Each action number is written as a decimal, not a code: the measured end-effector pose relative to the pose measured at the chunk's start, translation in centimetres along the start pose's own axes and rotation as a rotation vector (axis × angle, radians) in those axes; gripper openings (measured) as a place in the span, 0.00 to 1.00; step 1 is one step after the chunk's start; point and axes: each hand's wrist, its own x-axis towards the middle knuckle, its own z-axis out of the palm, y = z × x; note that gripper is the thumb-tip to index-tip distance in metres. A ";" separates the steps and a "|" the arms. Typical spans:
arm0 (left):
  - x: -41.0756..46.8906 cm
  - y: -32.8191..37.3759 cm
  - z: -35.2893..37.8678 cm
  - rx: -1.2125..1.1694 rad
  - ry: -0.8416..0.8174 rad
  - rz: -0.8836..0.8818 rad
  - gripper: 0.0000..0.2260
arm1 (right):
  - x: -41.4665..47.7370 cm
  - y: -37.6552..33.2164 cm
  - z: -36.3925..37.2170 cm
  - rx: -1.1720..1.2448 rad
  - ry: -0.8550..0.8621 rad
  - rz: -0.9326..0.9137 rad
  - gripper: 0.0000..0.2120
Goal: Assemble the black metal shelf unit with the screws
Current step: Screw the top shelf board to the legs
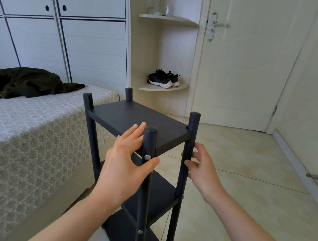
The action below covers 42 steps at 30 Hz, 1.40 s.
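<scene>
Evidently near done, the black metal three-tier shelf unit stands upright on the pale tiled floor beside the patterned bed. The left hand presses flat-fingered against the near post by a silver screw. The right hand touches the right post with loose, spread fingers, probably testing firmness.

Left hand, right hand at upright shelf unit.

Dark clothes are lying on the bed. Sneakers are sitting on the lower shelf, and a small bottle is standing on the upper shelf. The door is standing shut.
</scene>
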 end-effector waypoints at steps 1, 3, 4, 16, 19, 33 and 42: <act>0.0 -0.1 0.0 -0.003 -0.005 -0.007 0.18 | 0.1 0.0 0.0 0.009 -0.001 0.003 0.23; 0.1 -0.5 0.1 -0.005 -0.013 -0.024 0.16 | 0.1 0.0 -0.1 0.011 -0.013 0.006 0.23; 0.3 -0.8 0.1 -0.006 -0.021 -0.035 0.17 | 0.1 0.0 -0.2 0.009 -0.017 0.008 0.23; 2.1 -0.9 1.4 -0.293 -0.063 -0.125 0.27 | -2.3 0.5 -5.1 0.002 -0.016 0.000 0.21; 2.0 -1.2 1.2 -0.359 -0.089 -0.117 0.26 | -3.4 0.2 -6.1 0.000 -0.023 -0.026 0.23; 1.2 -3.0 -2.4 -0.354 -0.182 -0.086 0.23 | -7.9 -0.2 -5.8 -0.098 -0.182 -0.106 0.14; 0.4 -2.1 -3.2 -0.259 -0.136 -0.109 0.26 | -7.3 -0.6 -6.3 -0.139 -0.272 -0.121 0.13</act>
